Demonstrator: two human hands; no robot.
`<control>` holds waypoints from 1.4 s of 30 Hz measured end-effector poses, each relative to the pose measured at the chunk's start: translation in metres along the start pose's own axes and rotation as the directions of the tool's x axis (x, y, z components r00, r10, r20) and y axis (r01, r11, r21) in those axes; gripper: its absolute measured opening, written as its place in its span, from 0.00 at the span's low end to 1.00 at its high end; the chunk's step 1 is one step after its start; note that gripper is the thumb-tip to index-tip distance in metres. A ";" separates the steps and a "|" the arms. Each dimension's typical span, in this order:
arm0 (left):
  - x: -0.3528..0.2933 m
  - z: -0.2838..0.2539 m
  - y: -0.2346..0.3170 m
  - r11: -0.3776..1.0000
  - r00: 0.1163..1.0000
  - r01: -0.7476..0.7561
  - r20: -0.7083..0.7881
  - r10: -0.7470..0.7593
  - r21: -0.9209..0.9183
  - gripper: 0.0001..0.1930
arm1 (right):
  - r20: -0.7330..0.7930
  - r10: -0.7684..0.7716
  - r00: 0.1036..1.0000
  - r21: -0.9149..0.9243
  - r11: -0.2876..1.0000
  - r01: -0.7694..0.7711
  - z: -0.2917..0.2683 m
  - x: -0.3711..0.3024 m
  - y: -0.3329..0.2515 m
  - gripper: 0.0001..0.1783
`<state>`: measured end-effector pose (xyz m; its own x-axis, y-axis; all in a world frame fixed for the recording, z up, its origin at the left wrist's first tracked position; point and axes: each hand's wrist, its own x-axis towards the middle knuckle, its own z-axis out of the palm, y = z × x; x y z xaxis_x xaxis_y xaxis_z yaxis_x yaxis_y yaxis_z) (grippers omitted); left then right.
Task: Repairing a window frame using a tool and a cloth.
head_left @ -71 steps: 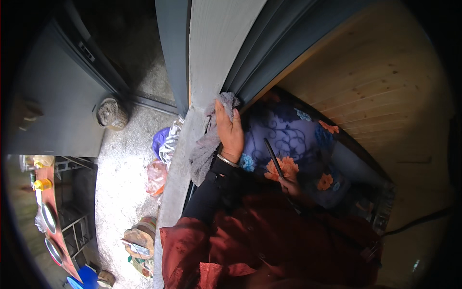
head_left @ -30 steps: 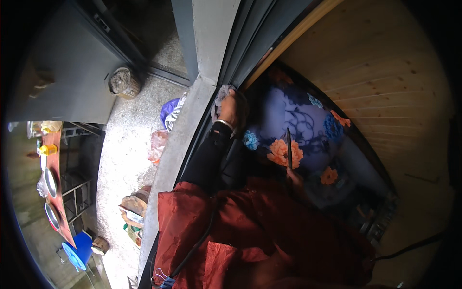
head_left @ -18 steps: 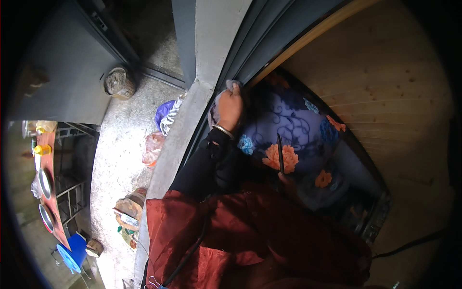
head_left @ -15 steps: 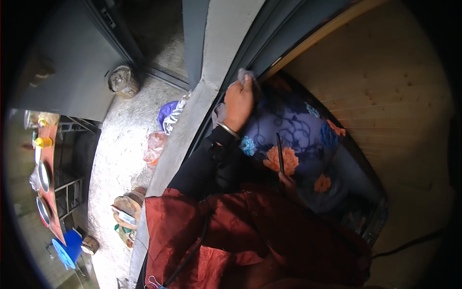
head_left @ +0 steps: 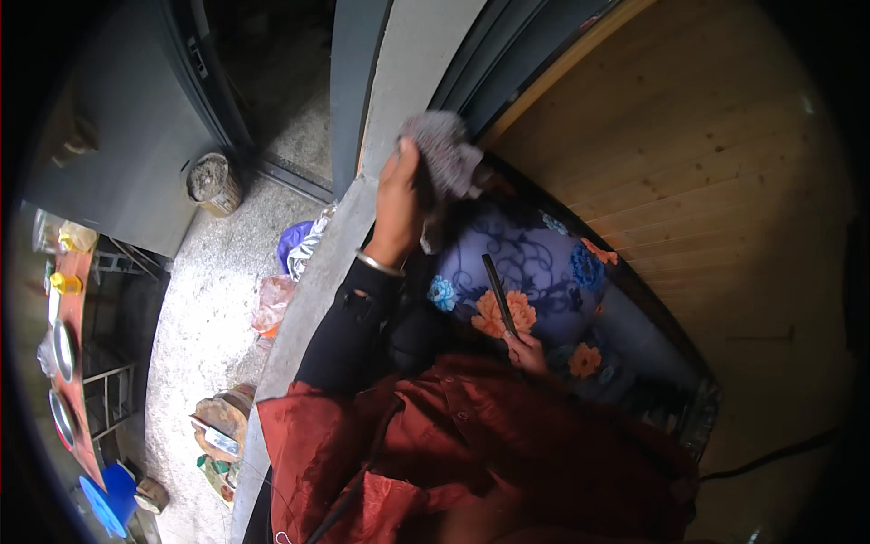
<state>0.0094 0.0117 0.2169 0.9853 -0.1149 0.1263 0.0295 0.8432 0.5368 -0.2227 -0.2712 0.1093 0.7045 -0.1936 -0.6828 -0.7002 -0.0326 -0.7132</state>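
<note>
Here, left hand (head_left: 395,207) clutches fluffy grey cloth (head_left: 442,150), bunched up-right of it; right hand (head_left: 526,353) grips slim black rod (head_left: 497,292), slanting up-left.

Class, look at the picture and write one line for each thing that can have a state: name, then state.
Left hand, gripping the grey cloth
Grey cloth, bunched
Right hand, gripping the dark stick
Dark stick, slanting
Bucket, uncovered, greyish stuff inside
Knife, lying on the wooden block
Doorway, open
</note>
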 end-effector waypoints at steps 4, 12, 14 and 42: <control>-0.039 -0.066 -0.054 0.937 0.910 0.244 -0.276 -0.311 -0.250 0.25 | -0.048 -0.007 0.999 -0.052 0.999 0.004 -0.002 0.012 0.026 0.14; -0.017 -0.137 -0.147 0.793 0.747 0.450 -0.314 -0.586 -0.410 0.21 | -0.164 0.064 0.984 -0.064 0.995 -0.076 0.000 0.020 0.029 0.17; 0.003 -0.140 -0.166 0.790 0.649 0.453 -0.454 -0.610 -0.413 0.21 | -0.162 0.102 0.981 -0.038 0.993 -0.110 0.001 0.018 0.016 0.17; 0.131 0.194 0.058 -0.137 0.370 -0.839 0.736 0.567 0.527 0.25 | 0.147 -0.660 0.736 -0.173 0.716 0.677 -0.041 0.040 0.076 0.16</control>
<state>0.1076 -0.0564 0.4260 0.2571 0.0491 0.9651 -0.9191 -0.2962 0.2599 -0.2524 -0.3220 0.0342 0.9982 0.0233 -0.0550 -0.0445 -0.3239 -0.9450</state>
